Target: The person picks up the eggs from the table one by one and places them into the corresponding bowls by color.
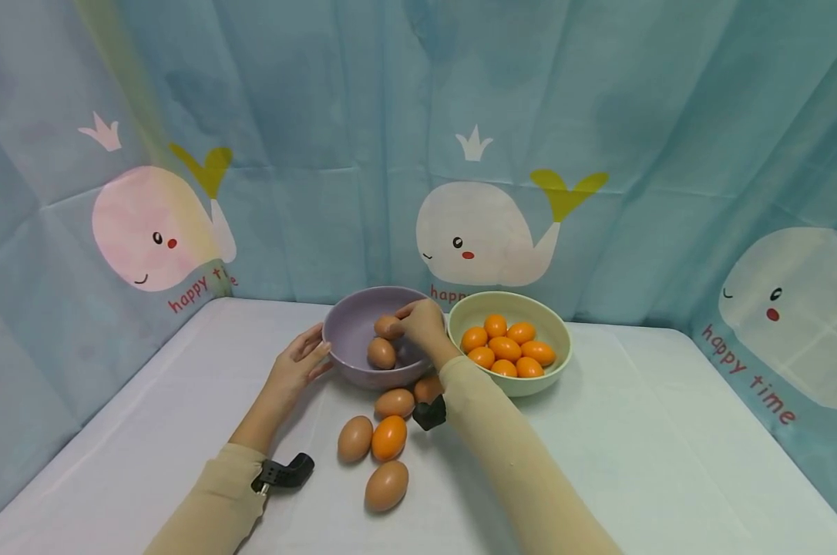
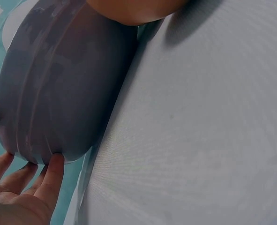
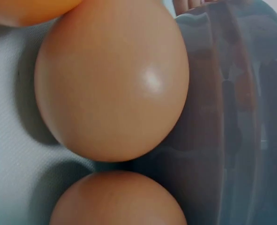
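My right hand [image 1: 421, 324] reaches into the purple bowl [image 1: 345, 335] and pinches a brown egg [image 1: 387, 327] between thumb and fingers. Beside it inside the bowl lies another brown egg [image 1: 381, 353]. At the bowl's left side, my left hand [image 1: 297, 366] rests spread, nearly straight fingertips against the outer wall; the left wrist view shows these fingers [image 2: 54, 180] touching the bowl [image 2: 68, 89]. Several brown eggs [image 1: 354, 439] and one orange egg-shaped piece [image 1: 389, 438] lie on the table before the bowl. Close in the right wrist view, a brown egg [image 3: 112, 84] sits by the bowl wall.
A pale green bowl [image 1: 566, 348] holding several orange egg-shaped pieces [image 1: 505, 349] stands right of the purple one, under the right forearm's far side. The white tabletop [image 1: 668, 447] ends at a blue curtain [image 1: 363, 223] printed with whales.
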`<action>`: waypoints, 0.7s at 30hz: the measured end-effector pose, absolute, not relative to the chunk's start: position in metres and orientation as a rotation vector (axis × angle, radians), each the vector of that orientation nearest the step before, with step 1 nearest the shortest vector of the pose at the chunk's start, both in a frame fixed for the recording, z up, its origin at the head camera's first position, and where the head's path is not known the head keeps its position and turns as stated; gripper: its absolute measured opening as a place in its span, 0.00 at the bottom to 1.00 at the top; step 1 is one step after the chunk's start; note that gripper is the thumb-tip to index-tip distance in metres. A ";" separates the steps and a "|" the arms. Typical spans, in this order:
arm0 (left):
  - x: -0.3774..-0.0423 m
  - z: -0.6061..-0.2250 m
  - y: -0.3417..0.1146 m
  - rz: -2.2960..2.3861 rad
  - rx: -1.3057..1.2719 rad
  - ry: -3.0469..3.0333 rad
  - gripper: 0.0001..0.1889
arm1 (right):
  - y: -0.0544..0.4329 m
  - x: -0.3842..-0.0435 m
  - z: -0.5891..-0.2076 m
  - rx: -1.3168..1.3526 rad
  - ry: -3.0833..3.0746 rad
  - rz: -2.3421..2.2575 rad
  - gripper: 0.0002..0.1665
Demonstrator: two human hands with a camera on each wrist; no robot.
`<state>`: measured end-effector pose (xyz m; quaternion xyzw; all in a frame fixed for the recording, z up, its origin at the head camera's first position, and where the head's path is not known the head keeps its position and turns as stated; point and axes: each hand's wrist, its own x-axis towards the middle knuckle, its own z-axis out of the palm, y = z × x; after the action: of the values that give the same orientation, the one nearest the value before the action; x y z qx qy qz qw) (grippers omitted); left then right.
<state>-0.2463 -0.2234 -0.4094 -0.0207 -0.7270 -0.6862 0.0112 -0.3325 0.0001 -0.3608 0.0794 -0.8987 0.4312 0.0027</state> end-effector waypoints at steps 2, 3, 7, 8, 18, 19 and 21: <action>-0.246 -0.409 -0.223 -2.134 -0.064 -2.275 0.34 | 0.000 -0.333 -0.361 0.257 -2.830 1.343 0.16; -0.246 -0.409 -0.223 -2.132 -0.065 -2.277 0.34 | -0.001 -0.333 -0.361 0.258 -2.839 1.334 0.16; -0.246 -0.409 -0.223 -2.138 -0.074 -2.268 0.33 | -0.001 -0.334 -0.362 0.258 -2.869 1.315 0.15; -0.246 -0.409 -0.223 -2.144 -0.076 -2.261 0.33 | -0.002 -0.334 -0.362 0.261 -2.874 1.312 0.15; -0.247 -0.410 -0.222 -2.164 -0.080 -2.240 0.34 | -0.002 -0.333 -0.362 0.288 -2.921 1.201 0.14; -0.247 -0.410 -0.222 -2.162 -0.084 -2.241 0.35 | -0.002 -0.333 -0.362 0.289 -2.929 1.180 0.14; -0.246 -0.410 -0.222 -2.157 -0.088 -2.246 0.35 | -0.003 -0.332 -0.362 0.279 -2.946 1.165 0.15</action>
<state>-0.2464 -0.2222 -0.4104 -0.0283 -0.7209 -0.6924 0.0133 -0.3321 -0.0026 -0.3622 0.0878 -0.9261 0.3664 -0.0193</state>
